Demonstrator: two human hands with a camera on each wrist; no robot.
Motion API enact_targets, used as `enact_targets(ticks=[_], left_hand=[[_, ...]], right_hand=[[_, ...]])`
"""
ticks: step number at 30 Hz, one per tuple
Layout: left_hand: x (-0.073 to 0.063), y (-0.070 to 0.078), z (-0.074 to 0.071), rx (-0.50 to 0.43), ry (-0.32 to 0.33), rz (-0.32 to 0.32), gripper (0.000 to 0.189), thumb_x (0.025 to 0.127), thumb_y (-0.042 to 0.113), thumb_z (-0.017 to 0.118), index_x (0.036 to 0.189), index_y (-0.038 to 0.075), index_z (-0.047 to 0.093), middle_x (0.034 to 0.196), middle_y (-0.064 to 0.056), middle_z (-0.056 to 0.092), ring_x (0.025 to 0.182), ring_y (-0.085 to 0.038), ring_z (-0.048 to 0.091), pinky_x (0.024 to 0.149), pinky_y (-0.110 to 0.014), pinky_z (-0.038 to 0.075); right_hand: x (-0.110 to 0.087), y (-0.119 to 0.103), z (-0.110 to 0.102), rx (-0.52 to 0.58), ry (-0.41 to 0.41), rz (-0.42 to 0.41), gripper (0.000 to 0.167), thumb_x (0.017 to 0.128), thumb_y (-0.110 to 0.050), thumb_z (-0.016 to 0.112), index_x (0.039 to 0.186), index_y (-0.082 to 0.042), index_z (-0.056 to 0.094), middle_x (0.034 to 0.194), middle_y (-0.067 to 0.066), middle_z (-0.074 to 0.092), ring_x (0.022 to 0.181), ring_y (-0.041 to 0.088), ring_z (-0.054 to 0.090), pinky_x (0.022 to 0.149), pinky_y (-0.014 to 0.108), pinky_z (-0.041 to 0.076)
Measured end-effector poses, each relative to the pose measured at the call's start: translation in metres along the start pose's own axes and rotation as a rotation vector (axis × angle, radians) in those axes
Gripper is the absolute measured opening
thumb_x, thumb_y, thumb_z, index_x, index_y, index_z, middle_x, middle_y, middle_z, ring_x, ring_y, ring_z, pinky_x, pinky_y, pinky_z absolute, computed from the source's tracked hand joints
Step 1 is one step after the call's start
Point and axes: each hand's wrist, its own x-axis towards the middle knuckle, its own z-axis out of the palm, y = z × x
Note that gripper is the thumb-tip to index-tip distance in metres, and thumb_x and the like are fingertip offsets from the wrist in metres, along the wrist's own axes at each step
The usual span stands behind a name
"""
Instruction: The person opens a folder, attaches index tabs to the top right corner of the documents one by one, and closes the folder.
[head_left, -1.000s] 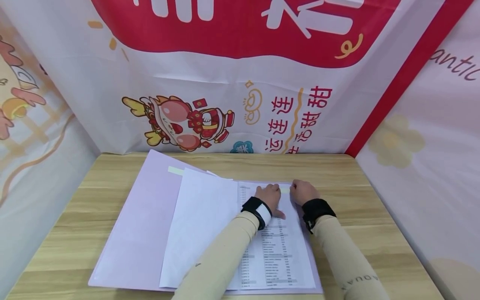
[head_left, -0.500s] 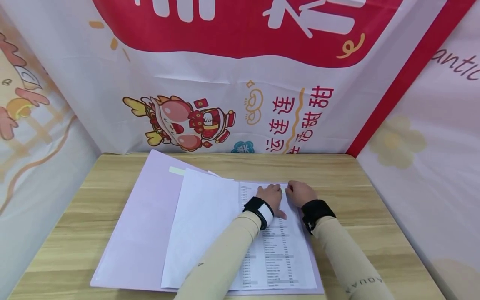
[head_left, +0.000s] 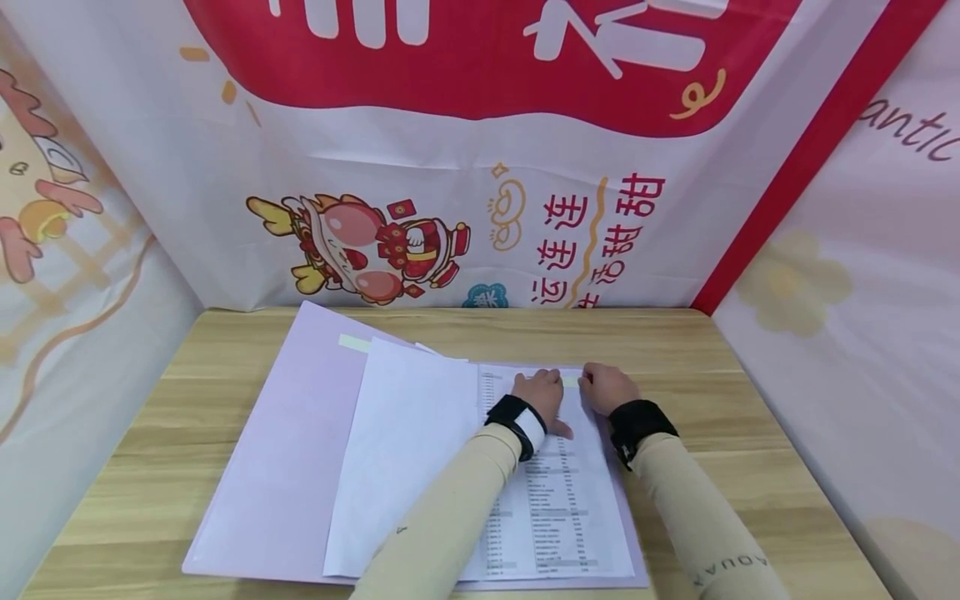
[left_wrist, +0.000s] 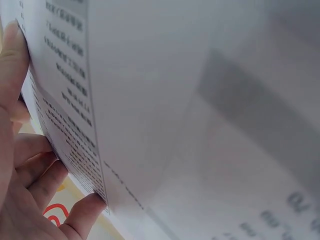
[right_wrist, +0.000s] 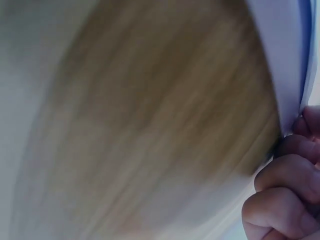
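An open lilac folder (head_left: 262, 483) lies on the table with white papers inside. My left hand (head_left: 538, 395) presses on the upper part of the printed sheet (head_left: 555, 508), thumb apart from the other fingers. In the left wrist view its fingertips (left_wrist: 91, 204) meet the sheet's edge. At the folder's upper right corner, my right hand (head_left: 609, 388) has its fingers curled round the edge. The right wrist view shows those bent fingers (right_wrist: 285, 175) where the folder's edge narrows; the thumb is mostly hidden. A pale green strip (head_left: 570, 382) shows between the hands.
A blank white sheet (head_left: 412, 442) lies left of the fold, partly over the lilac cover. Another pale green strip (head_left: 354, 342) is on that cover. The wooden table (head_left: 720, 433) ends at printed cloth walls (head_left: 480, 133) at the back and both sides.
My right hand shifts slightly left over the pale green strip, then back right, uncovering it again. The left hand and the folder stay in place.
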Motion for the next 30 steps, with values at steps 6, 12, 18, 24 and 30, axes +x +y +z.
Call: enact_targets(ticks=[6, 12, 18, 24, 30], left_hand=[[0.0, 0.0, -0.003, 0.003, -0.014, 0.002, 0.095, 0.074, 0.075, 0.074, 0.145, 0.014, 0.057, 0.142, 0.0, 0.055, 0.129, -0.017, 0.052, 0.097, -0.046, 0.05], [0.001, 0.0, 0.001, -0.003, 0.0, -0.005, 0.096, 0.075, 0.074, 0.074, 0.147, 0.014, 0.055, 0.149, 0.0, 0.052, 0.135, -0.017, 0.049, 0.101, -0.047, 0.049], [-0.004, -0.003, 0.012, -0.039, 0.03, -0.012, 0.094, 0.074, 0.073, 0.076, 0.144, 0.013, 0.059, 0.15, -0.002, 0.053, 0.135, -0.018, 0.05, 0.101, -0.048, 0.049], [-0.01, -0.001, 0.01, -0.067, 0.072, -0.028, 0.088, 0.074, 0.07, 0.078, 0.137, 0.01, 0.063, 0.142, -0.006, 0.058, 0.129, -0.022, 0.053, 0.1, -0.047, 0.05], [-0.017, 0.001, 0.004, -0.076, 0.081, -0.025, 0.084, 0.079, 0.067, 0.076, 0.136, 0.007, 0.063, 0.142, -0.007, 0.057, 0.131, -0.022, 0.053, 0.103, -0.046, 0.049]], right_hand=[[-0.001, 0.006, -0.005, 0.004, -0.001, 0.035, 0.019, 0.102, -0.018, 0.055, 0.091, -0.006, 0.063, 0.08, 0.009, 0.061, 0.074, 0.028, 0.057, 0.069, 0.042, 0.046], [-0.001, 0.008, -0.005, 0.011, -0.011, 0.064, 0.021, 0.103, -0.02, 0.054, 0.09, -0.006, 0.063, 0.078, 0.008, 0.059, 0.071, 0.026, 0.056, 0.066, 0.039, 0.044], [-0.003, 0.008, 0.002, 0.004, -0.006, 0.045, 0.019, 0.103, -0.019, 0.055, 0.092, -0.006, 0.063, 0.078, 0.007, 0.06, 0.07, 0.025, 0.057, 0.066, 0.04, 0.046], [-0.003, 0.011, 0.002, 0.008, -0.004, 0.042, 0.02, 0.104, -0.02, 0.055, 0.094, -0.005, 0.064, 0.077, 0.007, 0.06, 0.067, 0.023, 0.056, 0.062, 0.037, 0.045], [-0.006, 0.015, -0.002, 0.024, 0.025, 0.005, 0.02, 0.103, -0.021, 0.057, 0.09, -0.006, 0.061, 0.072, 0.005, 0.057, 0.063, 0.021, 0.054, 0.057, 0.034, 0.042]])
